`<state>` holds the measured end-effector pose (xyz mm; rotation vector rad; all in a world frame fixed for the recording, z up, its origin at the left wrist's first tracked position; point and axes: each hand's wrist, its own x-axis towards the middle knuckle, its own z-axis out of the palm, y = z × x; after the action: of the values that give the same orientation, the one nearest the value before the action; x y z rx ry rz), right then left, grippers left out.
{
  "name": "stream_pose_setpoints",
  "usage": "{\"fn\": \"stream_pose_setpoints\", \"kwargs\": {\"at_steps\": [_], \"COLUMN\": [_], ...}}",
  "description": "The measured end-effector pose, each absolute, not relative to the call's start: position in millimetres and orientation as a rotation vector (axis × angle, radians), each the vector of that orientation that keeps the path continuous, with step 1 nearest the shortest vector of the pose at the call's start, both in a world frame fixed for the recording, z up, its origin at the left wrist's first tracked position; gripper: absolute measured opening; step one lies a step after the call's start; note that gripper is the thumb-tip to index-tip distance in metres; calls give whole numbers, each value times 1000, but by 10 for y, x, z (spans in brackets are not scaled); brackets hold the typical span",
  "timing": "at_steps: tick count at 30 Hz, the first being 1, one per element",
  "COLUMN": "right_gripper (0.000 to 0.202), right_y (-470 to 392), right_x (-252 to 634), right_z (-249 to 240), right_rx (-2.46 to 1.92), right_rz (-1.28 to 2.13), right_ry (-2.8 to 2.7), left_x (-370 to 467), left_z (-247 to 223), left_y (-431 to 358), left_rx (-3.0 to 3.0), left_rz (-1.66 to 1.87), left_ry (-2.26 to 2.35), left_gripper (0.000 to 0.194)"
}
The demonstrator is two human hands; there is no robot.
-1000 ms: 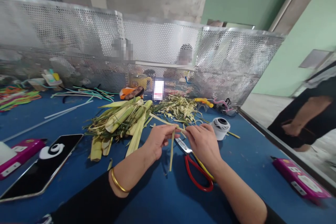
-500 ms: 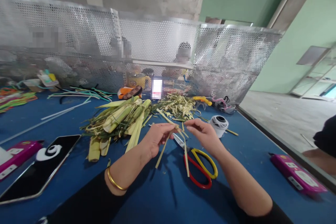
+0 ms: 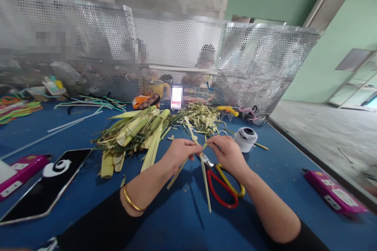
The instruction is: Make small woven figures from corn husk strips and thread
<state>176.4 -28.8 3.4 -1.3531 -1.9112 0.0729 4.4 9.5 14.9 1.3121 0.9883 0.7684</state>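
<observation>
Thin pale-green strips of corn husk (image 3: 205,184) cross between my two hands above the blue table. My left hand (image 3: 180,155) pinches them where they cross, thumb and forefinger pressed together. My right hand (image 3: 229,153) has its fingertips closed on a short end of a strip, right beside the left fingertips. Two tails hang down toward me, and another piece slants up and away. Scissors (image 3: 223,189) with one red and one yellow handle lie under the hands, their blades partly hidden. A white spool of thread (image 3: 246,139) stands just beyond my right hand.
A heap of corn husks (image 3: 135,131) lies left of centre, with shredded husk (image 3: 203,117) behind. A phone (image 3: 47,184) and a magenta pack (image 3: 23,172) are at left; another magenta pack (image 3: 332,192) is at right. A perforated metal screen (image 3: 176,39) borders the back.
My right hand has moved in to the left and its fingertips have closed on a strip's end. The crossed strips have shifted, and the left hand keeps its pinch.
</observation>
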Motion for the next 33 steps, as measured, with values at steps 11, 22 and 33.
{"fn": "stream_pose_setpoints", "kwargs": {"at_steps": [11,22,33], "right_gripper": [27,29,17], "right_y": [-316,-298,-311], "right_x": [1758,1760,1568], "right_z": [114,124,-1], "right_rx": [-1114,-1394,-1271], "right_rz": [1014,731,830], "right_ry": [-1540,-1563,-1424], "left_x": [53,59,67], "left_z": [174,105,103], "left_y": [11,29,12], "left_rx": [1416,1492,1532], "left_rz": [628,571,533], "left_ry": [895,851,878], "left_gripper": [14,8,18]}}
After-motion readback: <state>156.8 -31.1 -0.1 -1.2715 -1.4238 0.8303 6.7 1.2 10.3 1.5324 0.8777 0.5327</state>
